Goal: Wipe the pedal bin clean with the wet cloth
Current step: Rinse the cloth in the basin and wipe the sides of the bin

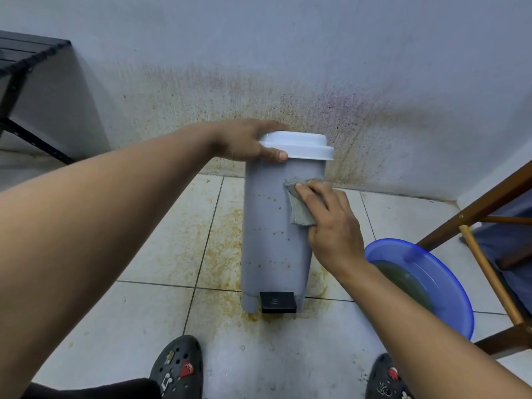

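A tall grey pedal bin with a white lid and a black pedal stands upright on the tiled floor against the wall. Small yellow-brown specks dot its front. My left hand grips the lid's left edge, thumb on the front rim. My right hand presses a grey-green wet cloth flat against the bin's upper right side, fingers spread over it. Part of the cloth is hidden under my palm.
A blue basin of murky water sits on the floor right of the bin. A wooden chair frame stands at far right, a black folding table at upper left. Yellow stains mark the floor tiles and wall. My two dark clogs are below.
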Demonstrator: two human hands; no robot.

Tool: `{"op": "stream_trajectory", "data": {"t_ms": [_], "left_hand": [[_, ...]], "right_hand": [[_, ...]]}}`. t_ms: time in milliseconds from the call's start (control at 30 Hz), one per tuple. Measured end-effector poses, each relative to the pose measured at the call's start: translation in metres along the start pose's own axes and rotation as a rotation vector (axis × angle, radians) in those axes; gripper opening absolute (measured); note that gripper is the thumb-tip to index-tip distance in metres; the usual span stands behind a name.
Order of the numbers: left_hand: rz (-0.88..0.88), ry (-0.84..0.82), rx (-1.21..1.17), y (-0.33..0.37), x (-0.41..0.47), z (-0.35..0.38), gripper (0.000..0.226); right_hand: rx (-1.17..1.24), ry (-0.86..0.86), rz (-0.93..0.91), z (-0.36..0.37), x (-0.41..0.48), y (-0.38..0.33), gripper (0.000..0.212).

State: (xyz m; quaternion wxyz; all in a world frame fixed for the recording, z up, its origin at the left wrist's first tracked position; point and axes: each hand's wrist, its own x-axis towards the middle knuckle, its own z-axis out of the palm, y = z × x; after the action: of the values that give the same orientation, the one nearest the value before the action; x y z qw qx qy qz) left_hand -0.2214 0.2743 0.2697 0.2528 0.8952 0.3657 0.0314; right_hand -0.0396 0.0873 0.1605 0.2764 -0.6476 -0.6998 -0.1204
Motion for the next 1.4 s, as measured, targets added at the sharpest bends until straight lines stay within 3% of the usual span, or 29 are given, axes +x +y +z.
{"op": "stream_trajectory", "data": {"t_ms": [167,500,633,700,867,967,1067,1400], "left_hand": [[0.004,0.003,-0.009,-0.001,0.001,0.000,0.076],[0.003,0.003,0.002,-0.001,0.003,0.001,0.081],[-0.003,0.006,-0.005,-0.001,0.003,0.000,0.083],[-0.008,0.009,-0.015,-0.001,0.001,0.001,0.084],[-0.053,0.016,-0.118,0.003,0.001,0.001,0.057],[-0.062,0.019,-0.138,0.005,-0.001,0.000,0.053],[-0.065,0.018,-0.104,0.006,0.000,0.000,0.055],[-0.055,0.002,-0.052,0.004,-0.002,0.000,0.056]], "right_hand": [[-0.014,-0.061,-0.039,0.016,-0.037,-0.002,0.065],[0.090,-0.367,-0.104,0.037,-0.112,-0.002,0.073],[0.150,-0.262,-0.092,0.026,-0.087,-0.001,0.056],[0.181,-0.117,-0.065,0.013,-0.057,-0.002,0.061],[0.087,0.108,-0.163,-0.015,0.033,-0.015,0.053],[-0.041,0.032,-0.295,-0.013,0.062,-0.023,0.045],[-0.121,-0.063,-0.307,-0.002,0.062,-0.029,0.048],[-0.116,-0.159,-0.371,0.031,-0.020,-0.037,0.045]]}}
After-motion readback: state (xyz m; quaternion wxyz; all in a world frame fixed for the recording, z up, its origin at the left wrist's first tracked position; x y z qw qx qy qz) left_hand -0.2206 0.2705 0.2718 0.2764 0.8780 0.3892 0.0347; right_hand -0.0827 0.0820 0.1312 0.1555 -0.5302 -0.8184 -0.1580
